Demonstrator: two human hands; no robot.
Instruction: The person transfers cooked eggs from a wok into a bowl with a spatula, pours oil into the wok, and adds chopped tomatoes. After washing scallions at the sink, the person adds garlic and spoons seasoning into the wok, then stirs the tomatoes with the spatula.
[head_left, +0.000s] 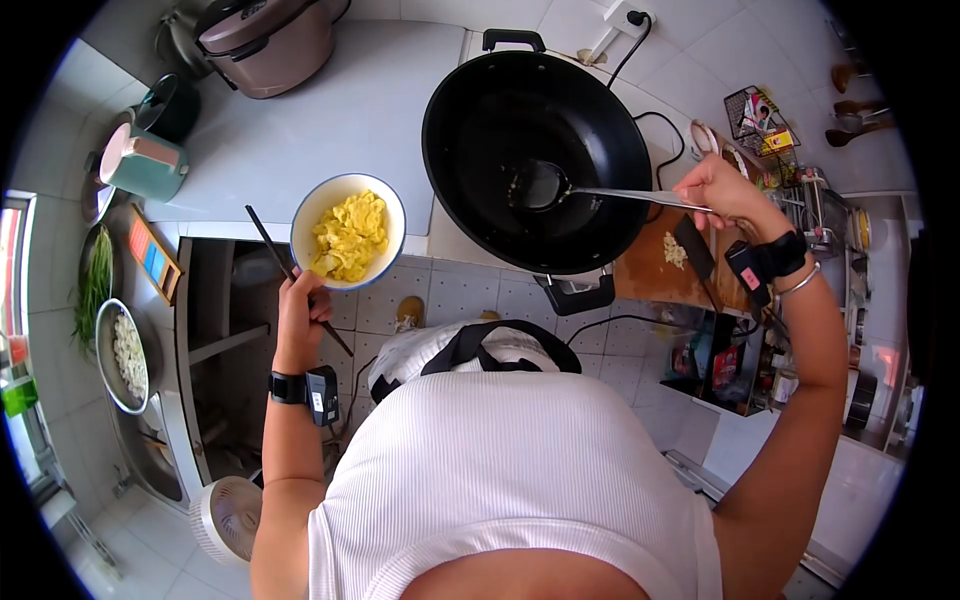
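Chopsticks [266, 238] and a white bowl [315, 208] of yellow scrambled egg [350, 236] share the left hand [300, 315], its fingers curled around the sticks and its grip on the bowl's near rim, at the edge of a grey countertop [370, 110]. The right hand [722, 190] is wrapped around the handle of a metal ladle [635, 196], whose scoop sits inside a black wok [480, 130] to the bowl's right. Beside the wok, chopped pale pieces [675, 251] and a dark knife [693, 247] lie on a wooden board [640, 272]. Black bands [289, 388] circle both wrists.
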